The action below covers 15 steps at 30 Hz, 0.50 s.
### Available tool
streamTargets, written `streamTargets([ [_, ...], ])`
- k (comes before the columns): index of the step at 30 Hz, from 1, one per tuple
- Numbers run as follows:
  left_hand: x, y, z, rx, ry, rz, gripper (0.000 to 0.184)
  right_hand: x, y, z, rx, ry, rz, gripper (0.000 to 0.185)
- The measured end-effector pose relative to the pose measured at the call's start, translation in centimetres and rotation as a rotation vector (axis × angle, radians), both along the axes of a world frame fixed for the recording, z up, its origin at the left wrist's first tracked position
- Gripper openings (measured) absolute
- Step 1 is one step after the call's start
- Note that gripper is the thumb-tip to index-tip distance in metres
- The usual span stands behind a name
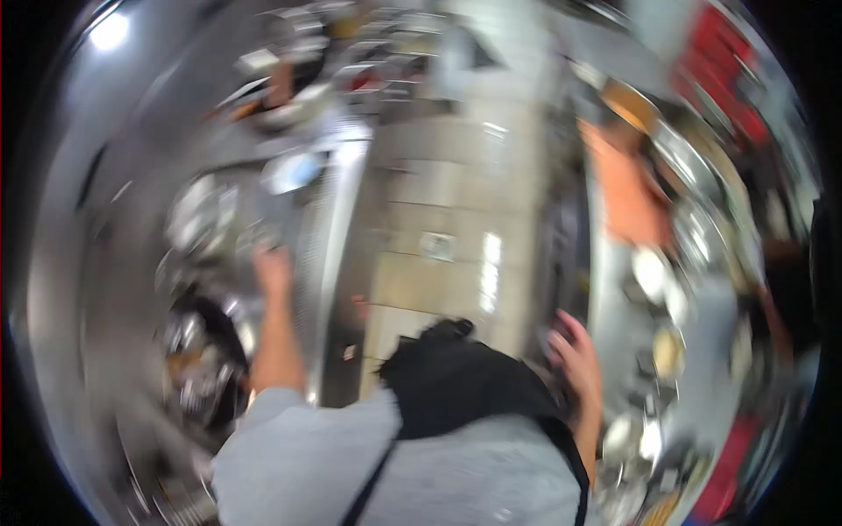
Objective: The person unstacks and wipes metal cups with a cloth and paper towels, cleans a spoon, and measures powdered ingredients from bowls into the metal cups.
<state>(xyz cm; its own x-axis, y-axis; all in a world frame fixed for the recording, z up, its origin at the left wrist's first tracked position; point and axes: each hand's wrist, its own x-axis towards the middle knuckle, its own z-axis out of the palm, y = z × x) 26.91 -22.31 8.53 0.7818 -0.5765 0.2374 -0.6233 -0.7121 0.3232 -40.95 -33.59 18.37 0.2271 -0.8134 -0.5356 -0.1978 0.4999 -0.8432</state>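
My left hand [273,261] reaches over the metal worktop on the left, close to blurred shiny metal cookware [203,217]. Motion smears its fingers, so whether it grips anything is unclear. A round white and pale blue thing [294,173], perhaps a dish, lies farther up the same side. Nearer to me, a dark-rimmed vessel [206,359] has shiny metal things in it. My right hand [574,352] hangs beside the edge of the right-hand counter, its fingers apart and nothing visible in them.
A tiled floor aisle [430,237] runs ahead between two counters. On the right counter [610,302] are a flat orange thing [623,193], a yellow-brown round container [630,105], white dishes [652,273] and metal bowls [697,232]. Blurred cookware [395,61] stands at the far end.
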Motion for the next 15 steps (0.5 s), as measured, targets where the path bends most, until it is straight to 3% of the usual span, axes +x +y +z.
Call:
streamTargets([
  [1, 6.7, 2.1, -6.9, 0.081, -0.522, -0.377, 0.038, -0.3, 0.4, -1.0, -0.086, 0.045, 0.018, 0.058],
  [2, 4.2, -1.1, -4.3, -0.156, 0.157, -0.232, 0.049, -0.7, 0.8, -2.0, -0.172, 0.095, 0.032, 0.058],
  [3, 0.8, -4.6, -1.0, -0.527, 0.675, 0.083, 0.066, -0.3, 1.3, 0.7, -0.169, 0.175, 0.032, 0.059],
  [4, -2.6, -7.4, 0.9, -0.54, 0.713, 0.103, 0.063, -0.6, 1.8, 0.4, -0.237, 0.189, 0.027, 0.057],
  [5, -2.1, -10.1, -1.0, -0.555, 0.735, 0.061, 0.065, -0.9, 2.2, 1.2, -0.191, 0.204, 0.036, 0.056],
  [9, -12.5, -18.4, -0.3, -0.662, 0.886, -0.275, 0.056, -4.6, 4.7, 1.4, -0.291, 0.293, -0.16, 0.052],
  [11, -18.2, -21.2, -1.2, -0.607, 1.045, -0.445, 0.045, -7.6, 6.0, 2.7, -0.097, 0.19, -0.412, 0.048],
  [15, -33.9, -24.2, 0.1, -0.251, 1.286, -0.719, 0.03, -12.2, 2.9, -2.5, 0.079, -0.315, -1.116, 0.048],
])
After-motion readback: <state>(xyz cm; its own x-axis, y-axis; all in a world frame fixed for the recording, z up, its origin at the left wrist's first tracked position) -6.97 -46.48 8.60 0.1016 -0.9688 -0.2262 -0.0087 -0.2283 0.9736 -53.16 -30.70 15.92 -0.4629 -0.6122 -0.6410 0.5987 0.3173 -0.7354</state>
